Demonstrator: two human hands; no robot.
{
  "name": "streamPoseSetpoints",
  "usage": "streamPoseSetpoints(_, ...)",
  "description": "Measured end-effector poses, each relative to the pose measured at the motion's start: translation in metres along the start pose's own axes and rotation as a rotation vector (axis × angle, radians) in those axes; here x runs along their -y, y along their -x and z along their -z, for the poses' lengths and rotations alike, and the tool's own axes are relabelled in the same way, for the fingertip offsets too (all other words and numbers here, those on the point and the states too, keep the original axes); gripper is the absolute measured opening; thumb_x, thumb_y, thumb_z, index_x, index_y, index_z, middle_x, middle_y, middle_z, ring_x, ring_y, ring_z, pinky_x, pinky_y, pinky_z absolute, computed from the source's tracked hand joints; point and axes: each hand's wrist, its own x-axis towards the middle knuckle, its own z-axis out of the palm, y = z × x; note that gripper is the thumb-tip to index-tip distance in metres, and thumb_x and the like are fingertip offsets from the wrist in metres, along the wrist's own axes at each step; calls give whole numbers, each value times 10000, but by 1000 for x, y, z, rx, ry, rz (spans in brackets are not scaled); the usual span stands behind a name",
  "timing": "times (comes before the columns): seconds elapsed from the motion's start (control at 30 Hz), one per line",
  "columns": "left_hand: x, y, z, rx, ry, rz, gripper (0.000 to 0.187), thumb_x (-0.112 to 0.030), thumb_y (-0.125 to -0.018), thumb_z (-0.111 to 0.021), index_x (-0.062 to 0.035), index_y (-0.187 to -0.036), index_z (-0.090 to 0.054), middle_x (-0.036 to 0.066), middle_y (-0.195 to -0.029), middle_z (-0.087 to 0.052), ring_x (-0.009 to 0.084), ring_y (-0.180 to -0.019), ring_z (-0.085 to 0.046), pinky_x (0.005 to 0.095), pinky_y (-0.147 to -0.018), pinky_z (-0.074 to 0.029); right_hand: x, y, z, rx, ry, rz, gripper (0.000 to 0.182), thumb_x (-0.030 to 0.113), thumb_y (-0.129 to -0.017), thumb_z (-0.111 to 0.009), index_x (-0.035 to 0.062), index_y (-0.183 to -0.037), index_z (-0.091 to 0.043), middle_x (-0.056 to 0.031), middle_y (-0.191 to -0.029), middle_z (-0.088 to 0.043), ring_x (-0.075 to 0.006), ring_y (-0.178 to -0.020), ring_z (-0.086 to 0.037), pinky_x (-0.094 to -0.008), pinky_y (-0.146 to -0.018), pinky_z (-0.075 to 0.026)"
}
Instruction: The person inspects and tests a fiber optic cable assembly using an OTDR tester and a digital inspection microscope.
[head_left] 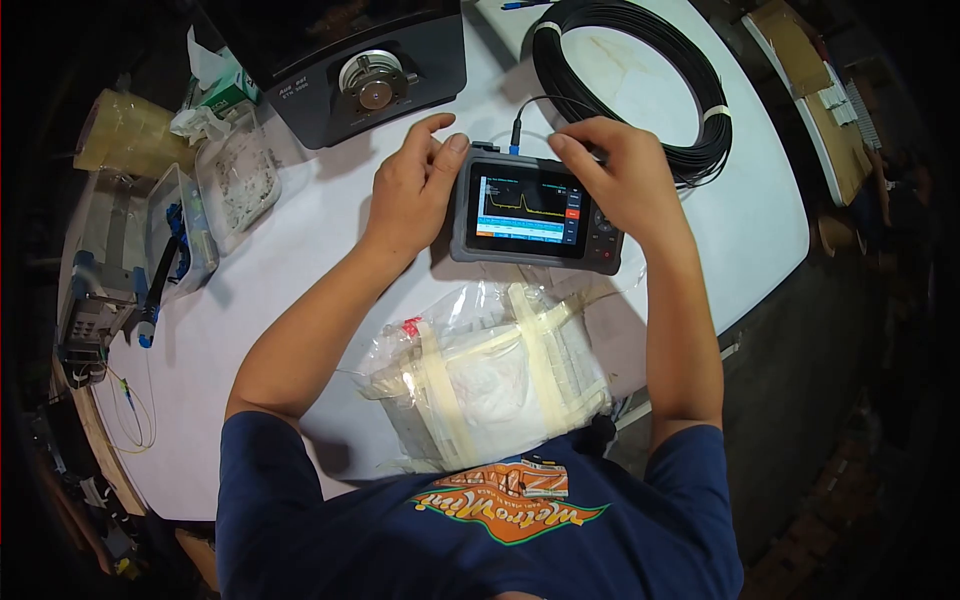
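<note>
Head view is showing both hands working a tester (535,212) lying flat mid-table, screen lit with a trace. Left hand (412,185) is gripping the tester's left edge, thumb and fingers curled narrow around the corner. Right hand (622,175) is resting over the top right corner, fingers bent close near the blue plug (516,135); whether it is pinching anything, I cannot tell. A thin cable is running from that plug to the black coil (640,85) on the far right. Risk, as I judge it: a tug from the right hand could kink that cable or loosen the plug. Taped bag (490,375) is sitting near, just beside the tester.
</note>
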Motion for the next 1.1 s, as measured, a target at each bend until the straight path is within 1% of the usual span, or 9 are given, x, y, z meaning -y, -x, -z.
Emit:
streamPoseSetpoints(0.07,4,0,0,63,-126,-51,516,-479,-1055,-508,-26,-1262,-644,177,-814,-727,329,-772,-719,394,-744,-539,-6,-24,-3,91,33,17,336,277,-970,-685,-47,-1036,-744,-116,-848,-739,-167,-789,-675,-300,-782,-515)
streamPoseSetpoints(0.13,7,0,-1,52,-157,-69,526,-504,-1053,-491,-55,-1258,-671,205,-815,-728,371,-795,-727,406,-746,-542,-7,-45,-4,448,6,-86,343,292,-962,-697,-36,-1051,-743,-95,-820,-716,-150,-759,-632,-314,-758,-503)
streamPoseSetpoints(0.2,5,-1,1,48,-106,-30,517,-508,-1054,-482,-76,-1232,-702,189,-838,-737,378,-822,-728,416,-755,-545,-14,-59,-10,473,-7,-48,344,313,-958,-708,-23,-1022,-748,-51,-785,-690,-124,-732,-586,-302,-724,-482)
streamPoseSetpoints(0.27,1,3,-2,86,-118,-24,492,-485,-1060,-469,-90,-1229,-709,190,-960,-748,388,-934,-719,423,-819,-546,-21,-71,-12,673,-109,-78,346,331,-958,-715,-14,-962,-746,-14,-771,-671,-97,-728,-569,-284,-696,-462)
streamPoseSetpoints(0.47,2,8,-5,6,-128,-85,440,-438,-1074,-448,-108,-1210,-704,179,-1053,-735,391,-969,-697,440,-825,-541,-20,-72,-13,698,-124,-58,348,342,-949,-734,5,-864,-722,19,-706,-612,-72,-678,-499,-275,-626,-398)
streamPoseSetpoints(0.57,4,7,-6,61,-78,-99,389,-414,-1073,-453,-121,-1099,-708,170,-952,-708,407,-900,-669,480,-785,-527,-21,-66,-16,578,-110,-92,387,354,-909,-769,-1,-774,-693,-2,-653,-589,-86,-627,-489,-297,-583,-392)
streamPoseSetpoints(0.83,4,14,-4,-18,-74,-119,321,-319,-1058,-515,-82,-1132,-719,173,-978,-718,379,-906,-686,431,-815,-536,-18,-60,-17,546,-165,-31,361,315,-938,-755,-12,-812,-672,14,-661,-583,-69,-626,-486,-274,-564,-393)
streamPoseSetpoints(1.0,1,16,-10,-54,24,-136,299,-297,-1054,-539,-68,-1125,-719,153,-847,-662,315,-775,-654,398,-742,-517,-10,-54,-12,519,-167,-26,364,315,-951,-757,-20,-835,-676,16,-679,-592,-65,-638,-503,-260,-569,-406)
streamPoseSetpoints(1.1,0,19,-11,-72,69,-92,285,-315,-1036,-574,-94,-1109,-739,146,-820,-612,340,-760,-622,424,-719,-500,-21,-54,-18,437,-340,-39,333,296,-980,-721,-28,-908,-690,-50,-759,-680,-111,-713,-624,-273,-730,-501)
